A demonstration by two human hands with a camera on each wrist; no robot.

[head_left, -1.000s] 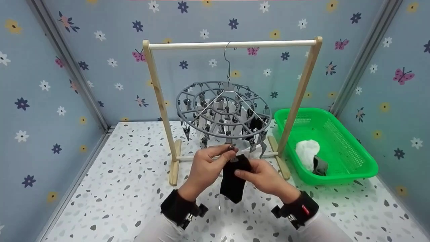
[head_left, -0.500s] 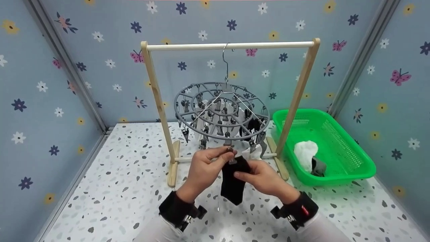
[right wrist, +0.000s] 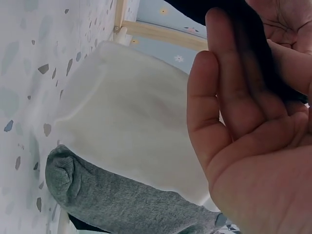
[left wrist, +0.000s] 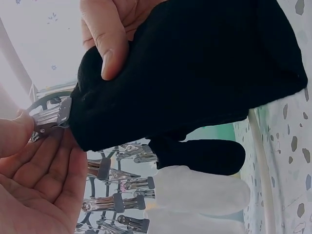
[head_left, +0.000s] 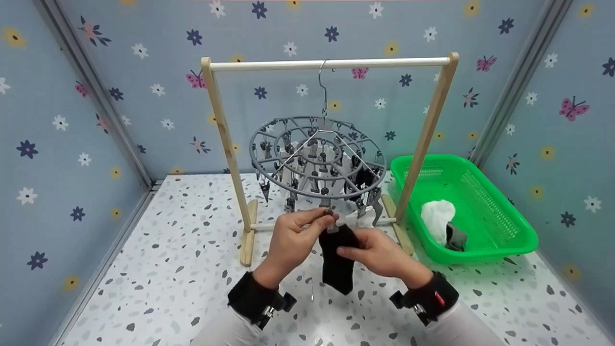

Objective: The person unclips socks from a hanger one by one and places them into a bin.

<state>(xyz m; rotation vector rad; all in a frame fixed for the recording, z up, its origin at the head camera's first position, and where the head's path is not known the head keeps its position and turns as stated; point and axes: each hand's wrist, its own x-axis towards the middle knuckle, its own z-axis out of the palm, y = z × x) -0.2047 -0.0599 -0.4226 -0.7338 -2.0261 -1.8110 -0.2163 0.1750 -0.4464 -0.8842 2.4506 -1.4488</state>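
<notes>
A black sock (head_left: 338,259) hangs between the hands, below the front rim of the round grey clip hanger (head_left: 307,192). My left hand (head_left: 300,238) pinches a metal clip (left wrist: 51,114) between thumb and fingers. The clip's grey tip meets the sock's top edge; I cannot tell how far it overlaps. My right hand (head_left: 379,252) holds the sock near its top, thumb on the near face and fingers behind it. In the right wrist view a white sock (right wrist: 131,112) and a grey sock (right wrist: 122,195) hang beside this hand.
The hanger hooks over the white bar (head_left: 269,66) of a wooden stand (head_left: 432,115); several clips and socks hang from it. To the right, a green basket (head_left: 509,206) contains a white cloth item (head_left: 437,218) and a grey one (head_left: 455,238). Patterned walls enclose the speckled table (head_left: 158,269).
The black sock's lower end has shifted slightly to the right, with the right hand moving a little the same way. The left hand stays at the clip.
</notes>
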